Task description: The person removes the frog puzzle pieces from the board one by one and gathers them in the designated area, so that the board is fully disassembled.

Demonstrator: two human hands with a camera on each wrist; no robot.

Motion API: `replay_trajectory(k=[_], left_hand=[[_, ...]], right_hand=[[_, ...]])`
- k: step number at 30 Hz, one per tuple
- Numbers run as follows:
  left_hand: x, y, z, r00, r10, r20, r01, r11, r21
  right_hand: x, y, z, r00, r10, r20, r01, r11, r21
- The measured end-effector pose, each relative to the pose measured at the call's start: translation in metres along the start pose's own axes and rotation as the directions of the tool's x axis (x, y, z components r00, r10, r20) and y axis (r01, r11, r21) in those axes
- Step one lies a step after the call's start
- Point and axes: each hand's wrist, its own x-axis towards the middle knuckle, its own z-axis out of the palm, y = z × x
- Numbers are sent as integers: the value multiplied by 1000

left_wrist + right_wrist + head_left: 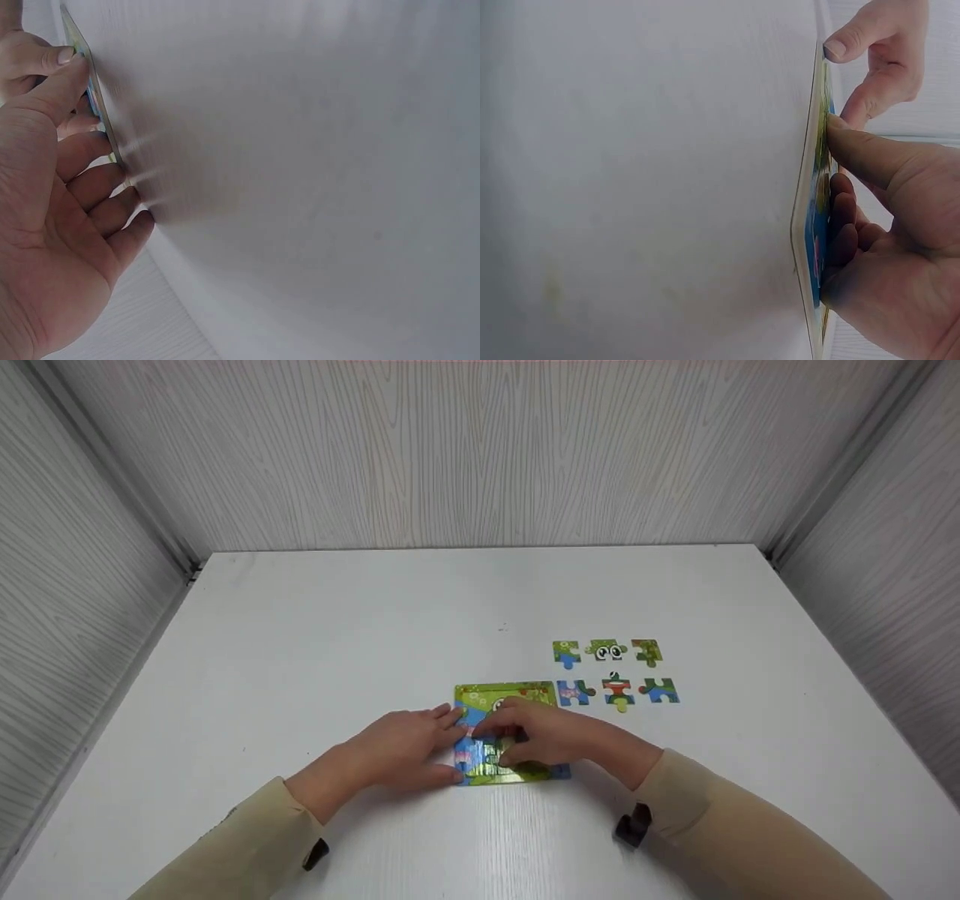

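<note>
A green and blue jigsaw puzzle board (504, 687) lies flat on the white table. My left hand (401, 746) is at its left edge, thumb near the front corner and relaxed fingers touching the side. Over the middle of the board, my right hand (544, 731) touches the picture with its fingertips. The right thumb (870, 154) rests on the board's face in the right wrist view, and the other fingers bend beneath the palm. Whether a puzzle piece is between them is hidden. Part of the board's picture is covered by this hand.
Behind and right of the board lie several loose puzzle pieces in two rows, among them one with eyes (607, 651) and one with a red mouth (616, 690). Pale wood-grain panels (480, 457) enclose the table at the back and both sides.
</note>
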Motion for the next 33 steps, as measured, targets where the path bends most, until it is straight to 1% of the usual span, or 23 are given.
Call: replay_trajectory(k=[12, 16, 19, 28, 33], left_hand=[[0, 0, 1, 1000, -10, 1, 10, 1000, 7], [-1, -1, 1, 1000, 1, -9, -1, 1000, -5], [0, -1, 1, 1000, 19, -18, -19, 1000, -7], [0, -2, 2, 1000, 14, -12, -14, 1000, -3], [1, -3, 3, 1000, 19, -15, -19, 1000, -2]], right_hand=[[-1, -3, 1, 999, 28, -15, -28, 1000, 10], [0, -2, 2, 1000, -4, -27, 4, 1000, 23], [0, -1, 3, 999, -21, -42, 23, 999, 31], [-2, -6, 8, 997, 1, -77, 3, 998, 56], [-4, -6, 11, 996, -9, -89, 14, 998, 64]])
